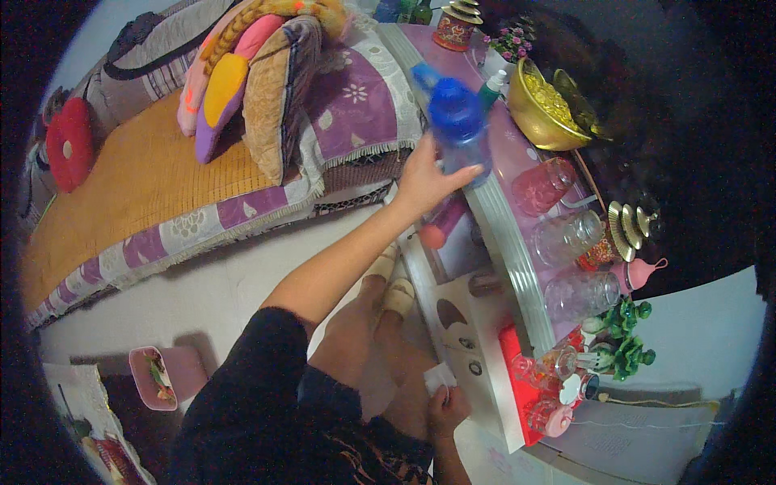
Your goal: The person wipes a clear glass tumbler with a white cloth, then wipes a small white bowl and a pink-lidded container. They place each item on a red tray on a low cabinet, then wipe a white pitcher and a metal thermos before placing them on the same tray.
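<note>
My left hand (427, 176) is closed around a clear bluish jug (464, 145) with a blue lid, over the edge of a pink-topped table (503, 136). The jug is partly blurred. Low at my side, my right hand (450, 407) holds a small white cloth or tissue (439, 377). Beside the jug are a green pump bottle (492, 88) and a gold bowl (545, 112) of yellow pieces. Nearer along the table lie or stand a pink glass (542, 187), a clear glass jar (567, 236) and another jar (582, 295).
A red tray (515, 376) holds several glass vessels at the table's near end. A pink cylinder (442, 227) is under the tabletop. Left are a sofa with a woven mat (145, 163) and cushions (267, 103). A pink waste bin (170, 377) stands on the floor.
</note>
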Demonstrator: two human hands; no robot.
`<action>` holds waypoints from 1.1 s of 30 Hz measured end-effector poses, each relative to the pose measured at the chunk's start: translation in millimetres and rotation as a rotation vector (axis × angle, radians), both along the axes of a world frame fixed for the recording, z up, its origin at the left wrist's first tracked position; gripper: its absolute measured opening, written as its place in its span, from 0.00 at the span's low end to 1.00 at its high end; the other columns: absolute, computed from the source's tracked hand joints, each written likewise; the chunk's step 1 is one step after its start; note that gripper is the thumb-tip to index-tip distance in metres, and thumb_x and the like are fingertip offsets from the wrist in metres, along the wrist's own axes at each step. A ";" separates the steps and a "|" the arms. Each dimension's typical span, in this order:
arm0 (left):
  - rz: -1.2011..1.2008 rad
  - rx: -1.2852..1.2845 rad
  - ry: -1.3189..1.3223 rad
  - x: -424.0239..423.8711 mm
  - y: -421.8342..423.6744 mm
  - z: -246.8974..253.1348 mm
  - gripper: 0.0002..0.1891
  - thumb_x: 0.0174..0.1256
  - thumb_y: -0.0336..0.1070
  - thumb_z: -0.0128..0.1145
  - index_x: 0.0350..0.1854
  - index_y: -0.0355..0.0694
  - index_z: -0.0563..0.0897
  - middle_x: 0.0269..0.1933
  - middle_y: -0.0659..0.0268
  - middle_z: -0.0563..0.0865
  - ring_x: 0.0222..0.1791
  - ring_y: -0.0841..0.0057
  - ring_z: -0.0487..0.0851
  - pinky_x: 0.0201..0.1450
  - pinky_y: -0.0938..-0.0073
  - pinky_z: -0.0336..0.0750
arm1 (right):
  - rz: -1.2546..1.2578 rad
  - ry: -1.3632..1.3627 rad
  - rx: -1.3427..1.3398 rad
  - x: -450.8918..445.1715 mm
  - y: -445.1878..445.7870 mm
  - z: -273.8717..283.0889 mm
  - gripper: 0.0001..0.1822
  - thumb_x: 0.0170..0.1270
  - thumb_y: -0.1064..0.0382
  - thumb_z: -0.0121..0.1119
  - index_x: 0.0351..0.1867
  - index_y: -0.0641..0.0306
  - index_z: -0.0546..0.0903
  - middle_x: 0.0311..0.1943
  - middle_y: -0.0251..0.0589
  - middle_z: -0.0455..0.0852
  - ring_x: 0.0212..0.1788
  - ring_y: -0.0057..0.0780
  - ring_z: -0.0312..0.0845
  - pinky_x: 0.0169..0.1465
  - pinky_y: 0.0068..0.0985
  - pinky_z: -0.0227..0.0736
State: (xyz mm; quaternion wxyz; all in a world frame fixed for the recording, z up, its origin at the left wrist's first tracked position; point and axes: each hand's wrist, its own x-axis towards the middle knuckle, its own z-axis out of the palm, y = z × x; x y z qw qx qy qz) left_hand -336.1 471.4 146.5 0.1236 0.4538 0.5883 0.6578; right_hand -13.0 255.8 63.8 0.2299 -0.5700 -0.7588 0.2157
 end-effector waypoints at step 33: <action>0.090 -0.629 -0.055 39.3 33.2 -259.1 0.42 0.41 0.46 0.72 0.59 0.37 0.64 0.52 0.47 0.73 0.55 0.48 0.72 0.54 0.57 0.72 | -0.075 0.042 0.031 33.5 4.9 -49.1 0.17 0.59 0.57 0.54 0.17 0.64 0.70 0.13 0.42 0.69 0.14 0.30 0.63 0.18 0.29 0.57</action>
